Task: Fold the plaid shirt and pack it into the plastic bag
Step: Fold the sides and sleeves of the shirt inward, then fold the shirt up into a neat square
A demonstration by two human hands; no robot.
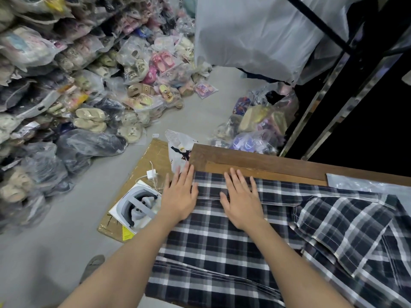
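A great heap of bagged slippers and shoes fills the left side, piled against the shelves and spilling onto the grey floor. At the top hangs a large pale plastic cover, with a black metal rack beside it. The wooden table takes the lower right. The plaid shirt lies spread flat over it, reaching the table's left edge, with one part folded over on the right; its lower part is cut off by the picture border. A clear plastic bag lies on the table beyond the shirt, partly under it and hard to make out. On the floor a flat cardboard carries a printed box and a white charger.

The left hand rests flat with fingers stretched, at the shirt's left edge. The right hand presses flat on the cloth too, fingers spread, holding nothing.
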